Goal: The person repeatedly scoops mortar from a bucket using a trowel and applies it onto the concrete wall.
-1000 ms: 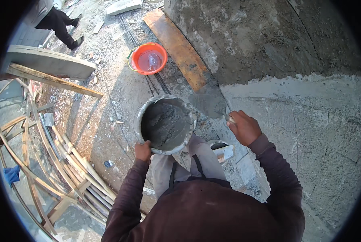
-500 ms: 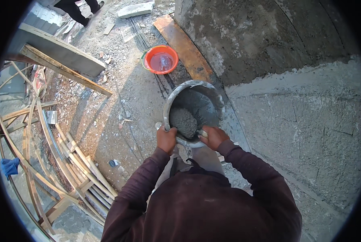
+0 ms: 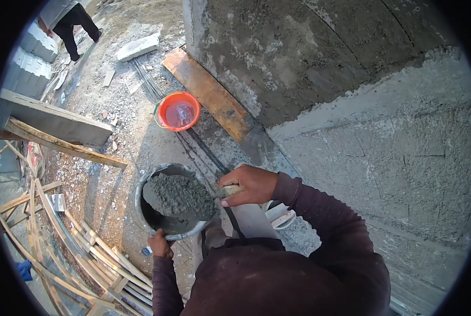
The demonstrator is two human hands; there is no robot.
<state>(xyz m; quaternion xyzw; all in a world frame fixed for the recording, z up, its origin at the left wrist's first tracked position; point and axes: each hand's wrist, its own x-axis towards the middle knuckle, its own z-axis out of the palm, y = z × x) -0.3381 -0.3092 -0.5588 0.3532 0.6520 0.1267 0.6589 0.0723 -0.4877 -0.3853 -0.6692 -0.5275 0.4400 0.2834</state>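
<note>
My right hand (image 3: 251, 184) is closed round the pale handle of a trowel (image 3: 229, 191). A thick heap of wet grey mortar (image 3: 180, 196) covers its blade, which is held over the mouth of a round mortar bucket (image 3: 197, 229). With my left hand (image 3: 160, 244) I grip the near rim of this bucket, which stays in front of my legs on the left. Grey paste coats the bucket's inside; the heap hides much of its bottom.
A wall (image 3: 372, 121), wet and dark above and rough grey below, rises on the right. Beyond the bucket stand an orange pail (image 3: 178, 111) of water, a rusty board (image 3: 209, 92) and thin rods. Wooden poles (image 3: 109, 258) lie left. Another person (image 3: 72, 29) stands far left.
My right hand has lifted the loaded trowel up out of the bucket. The left hand and bucket have shifted left, apart from the right hand. My view has turned toward the wall.
</note>
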